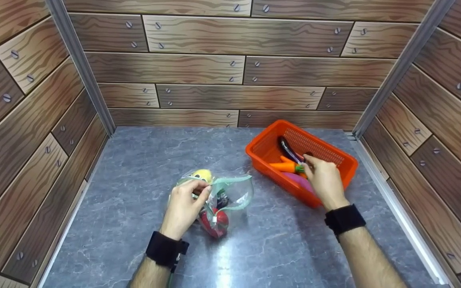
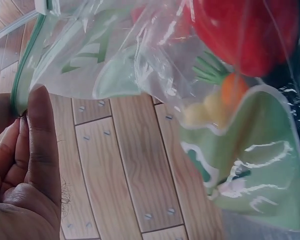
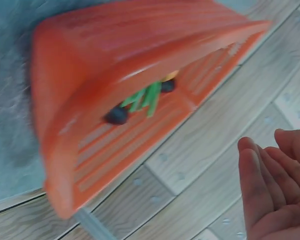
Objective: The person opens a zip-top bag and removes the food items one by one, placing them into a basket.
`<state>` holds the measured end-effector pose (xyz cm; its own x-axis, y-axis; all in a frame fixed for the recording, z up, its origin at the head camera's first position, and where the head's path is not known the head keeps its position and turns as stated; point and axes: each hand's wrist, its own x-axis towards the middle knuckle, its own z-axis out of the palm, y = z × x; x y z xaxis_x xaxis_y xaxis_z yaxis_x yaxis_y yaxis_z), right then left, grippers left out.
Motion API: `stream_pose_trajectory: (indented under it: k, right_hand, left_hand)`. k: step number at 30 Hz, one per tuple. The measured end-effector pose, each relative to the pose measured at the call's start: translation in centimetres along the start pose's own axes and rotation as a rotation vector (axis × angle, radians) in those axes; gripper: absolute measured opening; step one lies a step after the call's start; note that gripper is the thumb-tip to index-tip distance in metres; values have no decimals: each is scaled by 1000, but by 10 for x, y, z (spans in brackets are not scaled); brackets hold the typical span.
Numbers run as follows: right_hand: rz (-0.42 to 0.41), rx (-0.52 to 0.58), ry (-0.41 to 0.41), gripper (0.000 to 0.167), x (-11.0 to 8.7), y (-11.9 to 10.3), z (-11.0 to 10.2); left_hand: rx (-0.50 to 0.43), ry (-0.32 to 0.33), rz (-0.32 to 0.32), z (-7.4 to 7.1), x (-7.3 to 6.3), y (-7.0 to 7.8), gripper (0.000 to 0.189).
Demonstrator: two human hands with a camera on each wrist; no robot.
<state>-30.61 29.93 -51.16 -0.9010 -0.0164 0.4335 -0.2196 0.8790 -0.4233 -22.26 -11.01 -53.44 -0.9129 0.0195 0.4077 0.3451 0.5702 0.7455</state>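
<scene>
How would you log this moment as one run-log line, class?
left hand: pinches clear bag | right hand: at orange basket, holding nothing | in basket: eggplant, carrot | in bag: red item, yellow item

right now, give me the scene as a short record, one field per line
left hand: pinches the rim of the clear bag
bag mouth: open
bag contents: red item showing through
right hand: over the orange basket, thumb and fingertips apart
basket contents: dark eggplant, orange carrot, purple item
basket position: right of the bag
surface: grey tabletop
</scene>
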Motion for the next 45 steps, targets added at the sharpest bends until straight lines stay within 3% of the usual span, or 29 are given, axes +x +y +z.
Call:
stream_pose_trajectory:
  k: [8, 15, 18, 27, 45]
  right_hand:
    - [-108, 152, -27, 31, -19, -39, 7]
    - [-268, 169, -25, 24, -31, -65, 16]
    - [-321, 195, -66, 22, -36, -76, 20]
    - [-379, 256, -196, 17, -47, -101, 41]
    - [-483, 219, -262, 13, -50, -132, 85]
  left_hand:
    - [-23, 9, 15, -8, 9, 6, 7]
    - [-25, 18, 41, -10, 11, 8, 8]
    - [-25, 23, 44, -11, 11, 8, 8]
    - [-31, 17, 35, -10, 9, 4, 5]
    - [-11, 22, 11, -6, 0, -4, 5]
